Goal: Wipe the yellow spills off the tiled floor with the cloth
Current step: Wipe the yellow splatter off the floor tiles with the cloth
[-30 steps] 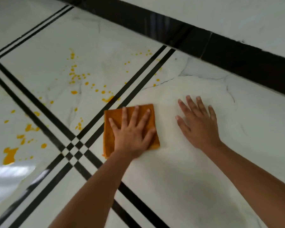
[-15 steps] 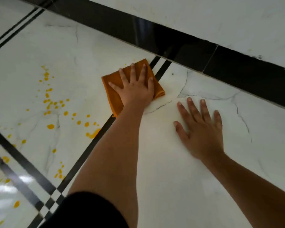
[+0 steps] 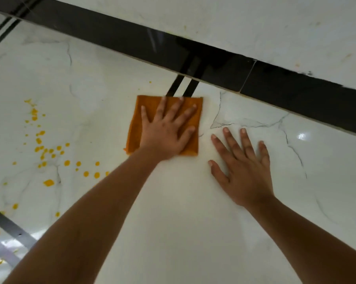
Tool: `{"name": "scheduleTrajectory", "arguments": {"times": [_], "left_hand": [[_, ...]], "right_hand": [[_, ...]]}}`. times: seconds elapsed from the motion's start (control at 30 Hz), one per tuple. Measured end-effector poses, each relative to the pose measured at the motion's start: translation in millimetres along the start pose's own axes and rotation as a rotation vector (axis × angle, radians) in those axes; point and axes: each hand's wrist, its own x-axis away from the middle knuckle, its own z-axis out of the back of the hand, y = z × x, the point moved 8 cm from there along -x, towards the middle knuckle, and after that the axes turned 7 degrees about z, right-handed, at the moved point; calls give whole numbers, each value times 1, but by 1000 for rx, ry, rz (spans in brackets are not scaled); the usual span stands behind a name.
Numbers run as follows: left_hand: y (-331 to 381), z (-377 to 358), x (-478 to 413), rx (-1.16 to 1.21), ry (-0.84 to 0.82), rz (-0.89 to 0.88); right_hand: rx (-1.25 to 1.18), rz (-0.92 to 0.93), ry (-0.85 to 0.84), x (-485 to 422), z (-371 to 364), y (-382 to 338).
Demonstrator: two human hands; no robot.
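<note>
An orange cloth (image 3: 135, 128) lies flat on the white marble tiled floor (image 3: 183, 222), just short of the black skirting. My left hand (image 3: 166, 132) presses down on the cloth with fingers spread, covering most of it. My right hand (image 3: 242, 169) rests flat on the bare floor to the right of the cloth, fingers apart and holding nothing. Yellow spills (image 3: 47, 152) are scattered as several drops and blotches to the left of the cloth. A single small yellow drop (image 3: 150, 82) sits beyond the cloth's far left corner.
A black skirting band (image 3: 296, 95) runs diagonally under the white wall (image 3: 234, 23). A double black stripe (image 3: 183, 87) in the floor runs from the skirting under the cloth. Another dark stripe (image 3: 6, 224) crosses the lower left.
My left hand pushed the cloth forward along the double stripe towards the skirting, then drew it slightly back. The right hand stayed planted on the floor.
</note>
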Motion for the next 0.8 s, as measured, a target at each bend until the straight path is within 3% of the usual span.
{"name": "scheduleTrajectory", "arguments": {"times": [0.13, 0.27, 0.3, 0.43, 0.57, 0.6, 0.7, 0.73, 0.8], "left_hand": [[-37, 12, -42, 133, 7, 356], [14, -2, -2, -19, -15, -27], [9, 1, -8, -16, -9, -44], [-25, 12, -44, 96, 9, 297], [11, -1, -5, -27, -27, -30], [2, 2, -12, -18, -23, -23], [-34, 12, -43, 76, -2, 289], [-30, 9, -40, 83, -15, 303], [-7, -1, -21, 17, -18, 112]], "right_hand": [[11, -2, 5, 0, 1, 1], [-1, -7, 9, 0, 1, 1], [5, -10, 12, 0, 2, 1], [11, 4, 14, -2, 0, 0], [13, 1, 19, -1, 1, 1], [16, 7, 19, -1, 1, 0], [18, 8, 30, -2, 1, 0], [19, 10, 30, -2, 0, 1], [13, 8, 27, -2, 0, 0]]}}
